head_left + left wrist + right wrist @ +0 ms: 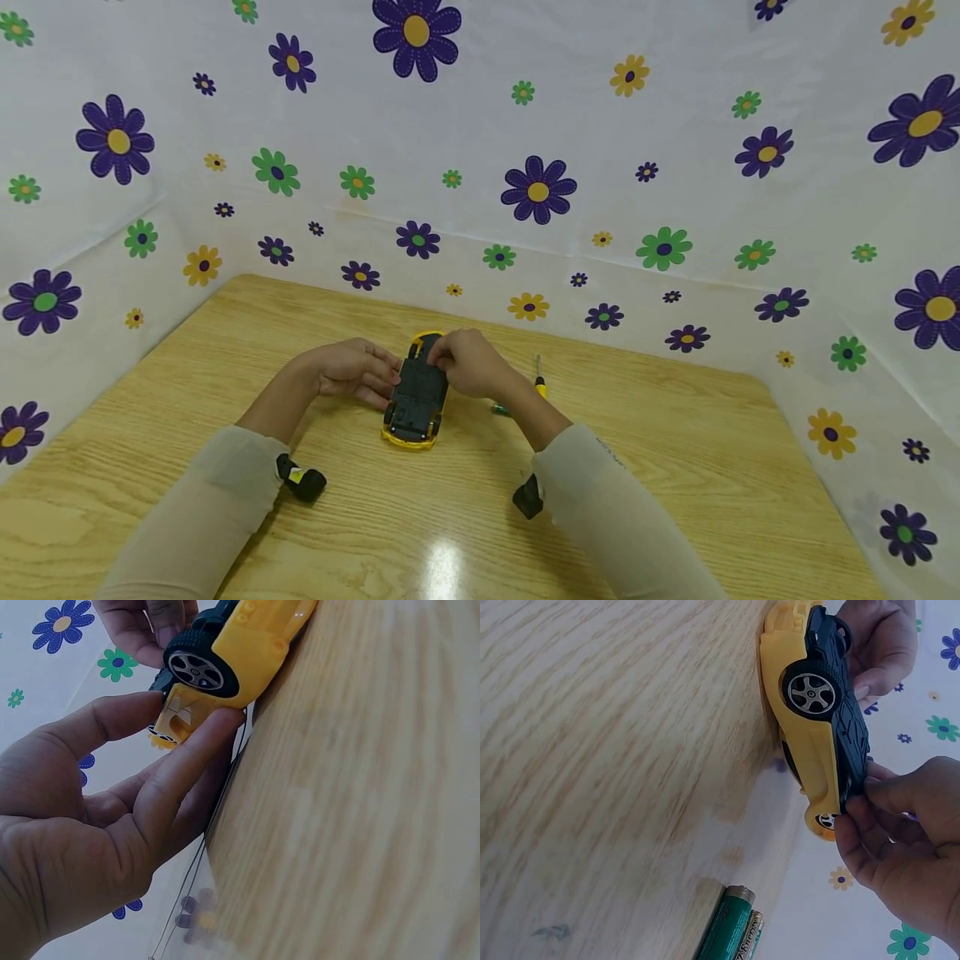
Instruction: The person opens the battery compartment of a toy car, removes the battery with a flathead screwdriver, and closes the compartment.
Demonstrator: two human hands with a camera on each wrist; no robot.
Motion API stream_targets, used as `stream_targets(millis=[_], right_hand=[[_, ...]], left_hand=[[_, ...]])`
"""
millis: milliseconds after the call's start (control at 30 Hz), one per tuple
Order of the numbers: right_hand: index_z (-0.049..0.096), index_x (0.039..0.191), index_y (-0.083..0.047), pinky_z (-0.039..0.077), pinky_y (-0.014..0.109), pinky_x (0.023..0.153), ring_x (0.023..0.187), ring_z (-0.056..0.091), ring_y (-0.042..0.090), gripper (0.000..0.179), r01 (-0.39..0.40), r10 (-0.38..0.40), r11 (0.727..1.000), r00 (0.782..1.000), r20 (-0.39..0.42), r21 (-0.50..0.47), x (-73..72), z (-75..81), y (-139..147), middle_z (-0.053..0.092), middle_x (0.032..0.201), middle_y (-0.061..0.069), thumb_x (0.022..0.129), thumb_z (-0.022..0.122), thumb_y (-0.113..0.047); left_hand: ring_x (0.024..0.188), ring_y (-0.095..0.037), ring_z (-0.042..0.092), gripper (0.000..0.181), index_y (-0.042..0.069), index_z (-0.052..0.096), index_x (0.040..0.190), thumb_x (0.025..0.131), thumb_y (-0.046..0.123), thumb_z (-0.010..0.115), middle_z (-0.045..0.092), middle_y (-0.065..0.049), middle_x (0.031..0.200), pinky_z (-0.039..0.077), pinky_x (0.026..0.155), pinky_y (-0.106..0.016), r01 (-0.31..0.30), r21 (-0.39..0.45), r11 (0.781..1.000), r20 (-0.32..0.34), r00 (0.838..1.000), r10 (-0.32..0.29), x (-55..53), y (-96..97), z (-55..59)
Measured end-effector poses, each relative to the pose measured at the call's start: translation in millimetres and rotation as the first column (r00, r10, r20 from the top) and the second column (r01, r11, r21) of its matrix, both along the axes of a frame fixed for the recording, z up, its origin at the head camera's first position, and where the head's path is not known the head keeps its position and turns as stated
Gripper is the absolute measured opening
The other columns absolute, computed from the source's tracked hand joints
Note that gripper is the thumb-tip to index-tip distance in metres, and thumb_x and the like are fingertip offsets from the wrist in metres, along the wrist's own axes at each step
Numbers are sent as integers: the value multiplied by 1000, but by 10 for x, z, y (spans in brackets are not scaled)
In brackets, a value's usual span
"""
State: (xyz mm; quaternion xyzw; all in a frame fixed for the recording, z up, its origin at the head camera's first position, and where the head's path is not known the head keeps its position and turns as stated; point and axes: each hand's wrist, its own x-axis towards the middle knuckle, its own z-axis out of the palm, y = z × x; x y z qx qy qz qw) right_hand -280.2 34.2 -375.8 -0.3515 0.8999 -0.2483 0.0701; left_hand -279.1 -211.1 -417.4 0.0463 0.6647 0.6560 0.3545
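A yellow toy car (418, 392) lies upside down on the table, its black underside facing up. My left hand (358, 371) holds it by the left side; in the left wrist view the thumb is at the chassis edge and a finger lies along the yellow body near a wheel (196, 670). From the other side my right hand (472, 362) has curled fingers at the far part of the underside. In the right wrist view this hand (915, 840) pinches the car's (802, 742) edge between thumb and fingers. The roof is hidden beneath.
Behind the right forearm lies a screwdriver (540, 385) with a yellow and black handle. Green batteries (731, 919) lie side by side on the wooden table (675, 483), to the right of the car. A flowered cloth (480, 125) hangs around the back and sides.
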Motion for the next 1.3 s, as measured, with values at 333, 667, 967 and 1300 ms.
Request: stream_targets(millis=[333,667,967,1300], right_hand=[[76,105,-1,58,27,73,88,68,20,13,-13,14,998,1000,8,-61,32,-33,43,70,101,9,99,65,-3],[74,114,-2,56,26,73,88,65,16,19,1,-2,998,1000,-4,-61,55,-106,81,69,105,8,96,72,-8],[74,117,-2,55,25,71,85,62,16,24,-2,-1,998,998,-62,-63,85,-149,119,65,107,10,95,75,-12],[74,121,-3,50,27,64,77,55,16,32,47,-49,998,998,-42,-46,101,-173,142,60,98,9,96,76,-22]], left_hand=[[115,-35,67,62,-15,29,152,99,0,57,47,-34,147,58,96,-48,-2,-7,1000,-8,1000,2,8,3,-8],[117,-35,66,63,-15,28,153,99,0,58,46,-34,147,58,96,-47,-3,-5,1000,-1,1000,3,10,-4,-7],[118,-36,65,65,-14,28,153,98,0,59,45,-34,148,58,96,-47,0,-9,1000,-1,1000,0,4,1,-8],[113,-33,68,63,-14,29,153,99,0,59,51,-32,144,59,95,-46,-7,-14,1000,2,1000,7,6,3,1]])
